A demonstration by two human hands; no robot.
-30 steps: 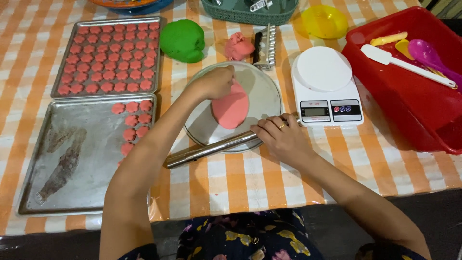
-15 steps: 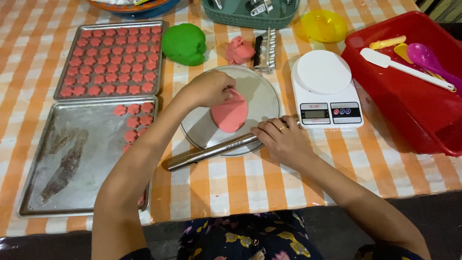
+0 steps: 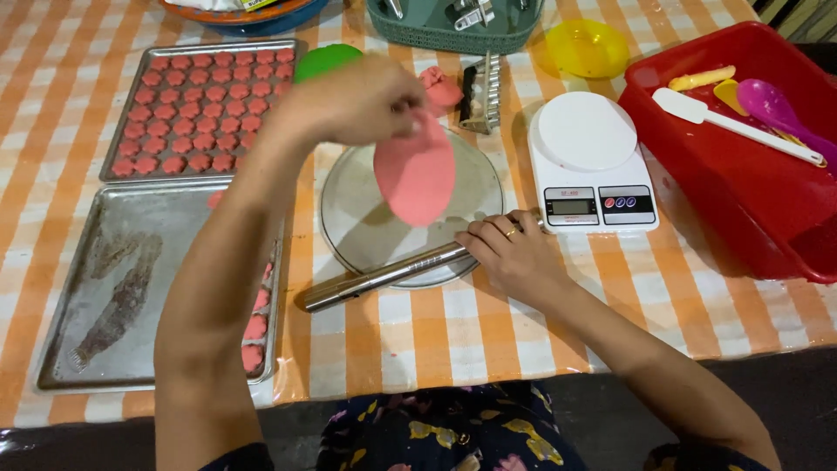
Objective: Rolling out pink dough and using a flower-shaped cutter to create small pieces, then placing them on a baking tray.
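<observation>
Pink dough sheet (image 3: 416,177) now seemingly off plate (image 3: 353,218)

A white kitchen scale (image 3: 591,157) sits beside a red tub (image 3: 741,209); a yellow bowl (image 3: 587,45), perhaps plastic, behind.

Glossy metal rolling pin (image 3: 384,277), matt dough (image 3: 416,177)

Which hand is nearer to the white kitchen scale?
The right. The right hand rests on the metal rolling pin just left of the kitchen scale; the left hand is farther left, lifting the pink dough sheet.
</observation>
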